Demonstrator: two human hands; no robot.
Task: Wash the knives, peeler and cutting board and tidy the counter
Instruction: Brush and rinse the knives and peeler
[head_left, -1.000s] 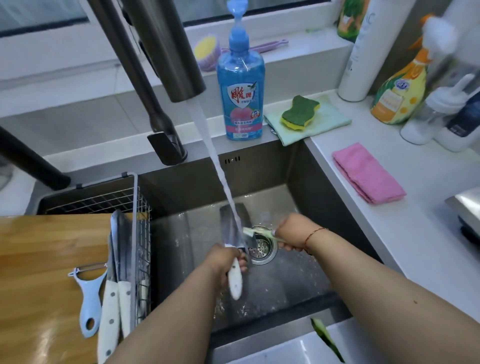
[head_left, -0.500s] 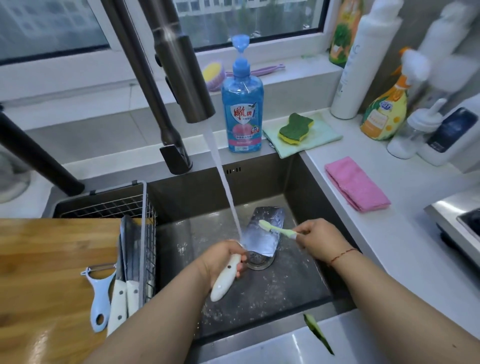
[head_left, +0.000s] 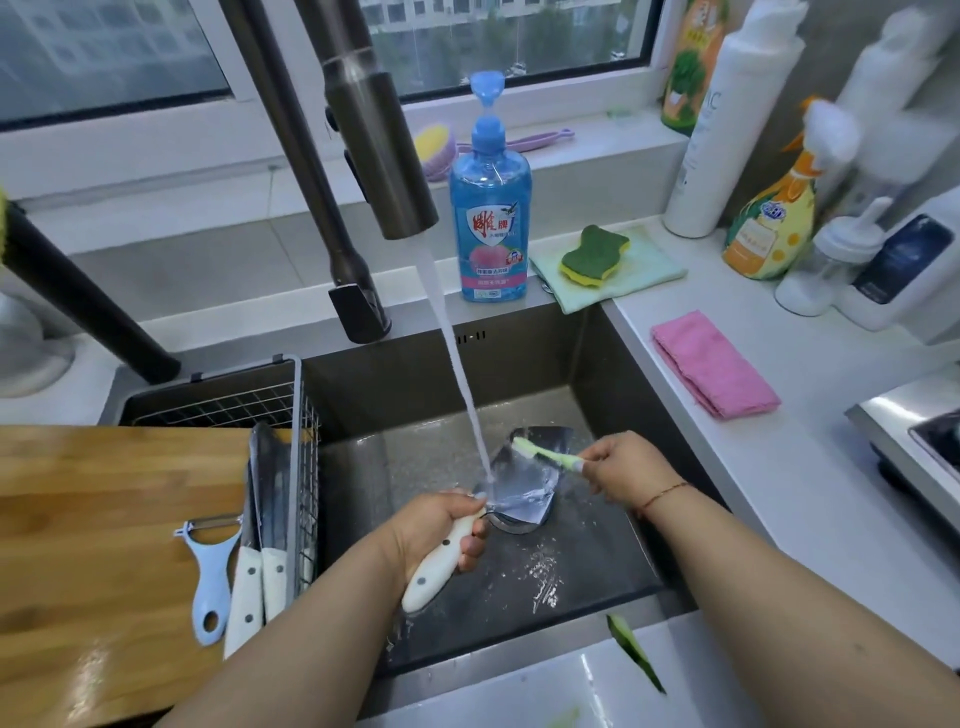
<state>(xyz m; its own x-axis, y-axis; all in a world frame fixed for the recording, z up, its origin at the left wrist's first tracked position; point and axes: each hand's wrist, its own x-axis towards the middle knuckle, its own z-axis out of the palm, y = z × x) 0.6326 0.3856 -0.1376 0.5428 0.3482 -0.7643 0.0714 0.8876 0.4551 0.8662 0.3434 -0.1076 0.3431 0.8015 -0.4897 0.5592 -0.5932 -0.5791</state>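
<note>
Now the left hand (head_left: 441, 525) grips a knife (head_left: 524, 483) under running water (head_left: 457, 374) in the sink (head_left: 613, 535). Its blade lies flat. The right hand (head_left: 626, 470) pinches a small brush (head_left: 545, 453) touching the blade.

Head view, down onto sink (head_left: 597, 364)

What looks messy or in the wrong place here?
A green peel scrap lies on the white counter edge in front of the sink, and white flecks dot the sink floor. Everything else looks normal.
</note>
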